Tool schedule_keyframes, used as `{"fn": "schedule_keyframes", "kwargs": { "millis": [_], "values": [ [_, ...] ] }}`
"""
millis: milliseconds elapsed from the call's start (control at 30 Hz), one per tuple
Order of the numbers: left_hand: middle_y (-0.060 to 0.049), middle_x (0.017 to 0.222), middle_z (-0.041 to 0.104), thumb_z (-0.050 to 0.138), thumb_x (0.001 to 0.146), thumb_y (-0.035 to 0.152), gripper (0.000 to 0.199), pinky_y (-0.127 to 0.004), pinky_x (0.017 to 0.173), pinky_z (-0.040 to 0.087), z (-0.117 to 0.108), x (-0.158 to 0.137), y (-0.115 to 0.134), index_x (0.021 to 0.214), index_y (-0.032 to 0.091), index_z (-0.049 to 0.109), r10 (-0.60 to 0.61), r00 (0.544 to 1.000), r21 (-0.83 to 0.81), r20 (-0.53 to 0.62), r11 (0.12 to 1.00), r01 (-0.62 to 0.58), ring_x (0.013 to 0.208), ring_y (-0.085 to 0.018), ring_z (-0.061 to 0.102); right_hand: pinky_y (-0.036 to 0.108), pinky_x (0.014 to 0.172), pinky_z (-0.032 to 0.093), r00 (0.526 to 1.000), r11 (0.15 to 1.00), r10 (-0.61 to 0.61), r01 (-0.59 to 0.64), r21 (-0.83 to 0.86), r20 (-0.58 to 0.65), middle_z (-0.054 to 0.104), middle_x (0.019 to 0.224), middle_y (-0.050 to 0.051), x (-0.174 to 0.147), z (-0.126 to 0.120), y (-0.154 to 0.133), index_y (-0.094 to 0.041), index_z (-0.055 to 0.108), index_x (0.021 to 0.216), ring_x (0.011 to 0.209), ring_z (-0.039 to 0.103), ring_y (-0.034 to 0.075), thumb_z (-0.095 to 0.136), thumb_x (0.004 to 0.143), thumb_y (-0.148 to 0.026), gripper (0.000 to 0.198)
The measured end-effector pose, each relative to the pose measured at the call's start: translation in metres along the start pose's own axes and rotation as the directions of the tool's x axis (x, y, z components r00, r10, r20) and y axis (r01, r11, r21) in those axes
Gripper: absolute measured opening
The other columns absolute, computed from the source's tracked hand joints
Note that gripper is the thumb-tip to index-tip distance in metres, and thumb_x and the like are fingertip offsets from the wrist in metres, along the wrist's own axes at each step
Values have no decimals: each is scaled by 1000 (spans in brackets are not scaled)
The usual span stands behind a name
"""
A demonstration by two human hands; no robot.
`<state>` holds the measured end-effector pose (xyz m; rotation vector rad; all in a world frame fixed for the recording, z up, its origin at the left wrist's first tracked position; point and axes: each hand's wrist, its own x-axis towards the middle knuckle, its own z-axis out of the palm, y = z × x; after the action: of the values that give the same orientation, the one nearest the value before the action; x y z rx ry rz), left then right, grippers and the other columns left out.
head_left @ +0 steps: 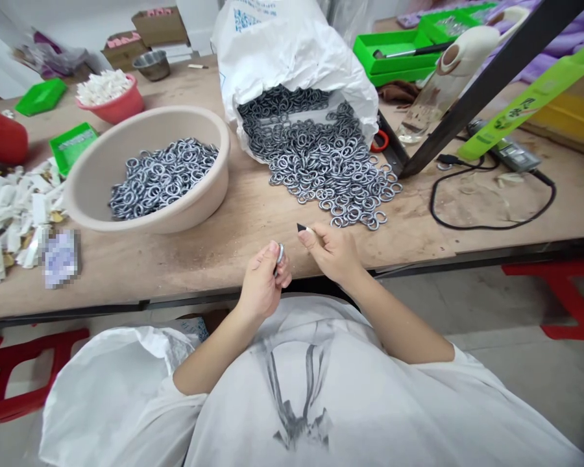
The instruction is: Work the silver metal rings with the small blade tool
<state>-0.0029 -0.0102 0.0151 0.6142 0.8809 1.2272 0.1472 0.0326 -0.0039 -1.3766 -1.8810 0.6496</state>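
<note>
My left hand (263,279) is closed on a grey ring (280,251), pinched upright between thumb and fingers near the table's front edge. To its right, my right hand (335,251) grips a small black pointed piece (301,227), perhaps a blade tip; the rest of it is hidden in the fingers. The two hands are a little apart. Just beyond them, a heap of similar grey rings (333,172) spills from a white sack (292,48) lying with its mouth towards me. At the left, a beige basin (221,139) holds many more grey rings (163,176).
White pieces (14,207) are piled at the far left, near a red bowl (131,104) and green trays (73,146). On the right stand a dark metal post (467,84), a clear bottle (431,97) and a looped black cable (491,227). Red stools (569,292) flank me.
</note>
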Motion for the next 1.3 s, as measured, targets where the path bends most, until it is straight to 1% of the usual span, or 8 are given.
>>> {"fn": "schedule_keyframes", "kwargs": {
  "millis": [167,300,533,633,733,867,1067,1300],
  "values": [
    [5,63,47,82,74,48,40,-16,44,35,-6,4,2,78,15,59,-18,1000,-26,-18,1000,18,46,-2,35,29,62,31,991,966,98,-117,-230,-94,69,78,4,9,-13,13,-21,69,97,70,58,20,54,93,-57,40],
    [6,64,51,81,77,38,34,-15,44,39,-12,9,1,99,17,67,-34,999,-53,-15,998,33,46,-3,39,32,68,36,958,819,245,-287,-497,-148,70,110,13,16,-27,30,-20,69,111,89,63,28,67,88,-48,36],
    [-2,75,64,62,79,25,11,-22,48,54,-14,15,10,83,15,60,-192,979,-98,-73,978,184,54,-10,59,35,72,38,948,743,305,-297,-600,-90,67,114,16,18,-29,41,-18,71,110,90,64,28,53,97,-33,26],
    [-1,74,63,64,79,31,17,-22,46,54,-14,16,10,83,15,59,-220,973,-78,-68,974,215,56,-11,60,36,74,39,957,839,257,-289,-462,-131,67,110,15,20,-28,42,-17,72,103,90,62,28,56,94,-29,22],
    [5,66,51,75,75,40,31,-18,40,45,-13,16,3,82,16,58,-192,981,-16,-38,981,191,48,-6,48,34,77,42,983,986,161,-165,-39,-88,68,95,9,17,-20,33,-17,71,95,88,61,24,61,91,-31,18],
    [8,63,41,79,72,58,48,-15,37,32,-11,16,-9,80,17,55,-119,992,65,29,991,117,44,-3,36,31,77,46,994,852,-18,-43,521,112,65,85,2,4,-1,8,-19,68,89,81,61,18,64,89,-39,20],
    [7,62,40,79,72,59,52,-16,40,33,-12,15,-13,73,18,48,-21,998,83,67,996,16,45,-4,35,28,74,48,996,790,-43,-12,613,76,61,81,0,-7,13,-9,-21,64,87,78,58,14,71,84,-35,17],
    [8,58,37,81,72,54,47,-16,38,29,-11,11,-7,74,17,52,-84,986,42,142,996,79,44,-4,30,26,65,51,971,710,-76,-107,696,227,63,86,0,-8,11,-9,-21,60,112,71,60,12,69,80,-31,35]
  ]
}}
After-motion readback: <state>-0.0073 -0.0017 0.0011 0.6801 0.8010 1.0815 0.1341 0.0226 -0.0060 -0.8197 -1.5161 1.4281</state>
